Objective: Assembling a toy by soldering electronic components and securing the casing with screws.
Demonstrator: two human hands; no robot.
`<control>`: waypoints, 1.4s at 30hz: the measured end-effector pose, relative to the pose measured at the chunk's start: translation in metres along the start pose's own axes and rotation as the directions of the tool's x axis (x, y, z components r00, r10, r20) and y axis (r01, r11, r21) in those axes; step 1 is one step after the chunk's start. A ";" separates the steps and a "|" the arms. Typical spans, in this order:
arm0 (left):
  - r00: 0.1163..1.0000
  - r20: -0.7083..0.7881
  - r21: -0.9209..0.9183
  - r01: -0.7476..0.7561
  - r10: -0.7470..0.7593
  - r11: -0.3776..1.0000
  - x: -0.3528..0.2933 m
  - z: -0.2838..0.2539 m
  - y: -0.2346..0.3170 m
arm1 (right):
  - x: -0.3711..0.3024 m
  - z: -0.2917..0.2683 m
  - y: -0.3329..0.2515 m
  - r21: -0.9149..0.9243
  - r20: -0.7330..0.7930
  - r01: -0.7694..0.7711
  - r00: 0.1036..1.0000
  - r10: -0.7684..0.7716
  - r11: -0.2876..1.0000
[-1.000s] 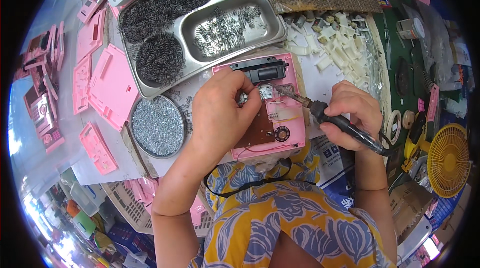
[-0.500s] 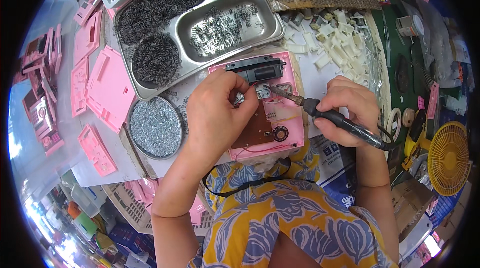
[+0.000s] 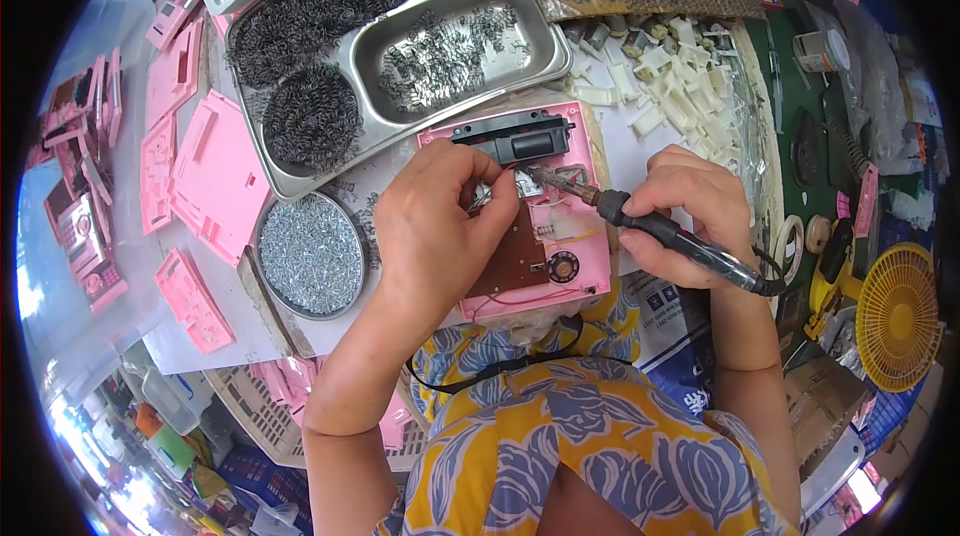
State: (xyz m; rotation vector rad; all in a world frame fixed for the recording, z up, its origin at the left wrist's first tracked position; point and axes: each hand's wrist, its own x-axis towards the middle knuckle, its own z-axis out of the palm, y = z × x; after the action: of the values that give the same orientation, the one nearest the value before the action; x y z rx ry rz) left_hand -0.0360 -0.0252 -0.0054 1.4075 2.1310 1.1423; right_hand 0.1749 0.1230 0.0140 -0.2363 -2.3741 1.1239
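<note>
In front of me lies an open pink plastic casing (image 3: 592,281) with a brown circuit board (image 3: 508,256), a black rectangular part (image 3: 535,143) along its far side and a small round speaker-like disc (image 3: 563,267). My right hand (image 3: 700,211) grips a black soldering iron (image 3: 655,228) like a pen. Its tip points left and meets a silvery spot near the casing's middle. Beside that spot my left hand (image 3: 435,211) pinches thumb and forefinger together above the board's far left corner. What they hold is hidden, though a thin red wire shows close by.
A steel compartment tray (image 3: 555,61) of small dark springs stands beyond the casing. To its near left is a round dish (image 3: 312,311) of screws. Loose pink panels (image 3: 215,171) lie at left, white plastic parts (image 3: 685,86) at far right, a yellow fan (image 3: 897,316) at right.
My right hand and the soldering iron have shifted slightly left and up, with the tip a little further left. My left hand stays nearly in place.
</note>
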 end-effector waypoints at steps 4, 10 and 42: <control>1.000 -0.014 0.022 -0.007 0.007 1.000 0.000 0.001 0.002 | 0.000 0.002 0.002 0.012 -0.033 0.011 0.999 -0.010 1.000; 0.998 -0.042 0.040 -0.035 0.037 0.999 -0.001 0.004 0.001 | -0.001 0.003 0.005 0.017 -0.058 0.024 0.998 -0.023 1.000; 0.998 -0.058 0.088 -0.005 0.010 0.996 -0.002 0.006 0.004 | -0.033 -0.021 0.000 0.096 -0.194 0.015 0.981 0.004 0.995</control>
State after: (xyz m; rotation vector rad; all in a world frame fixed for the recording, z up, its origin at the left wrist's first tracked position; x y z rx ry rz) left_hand -0.0291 -0.0236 -0.0066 1.4379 2.2429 1.1179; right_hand 0.2142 0.1252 0.0134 -0.2919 -2.1424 1.1559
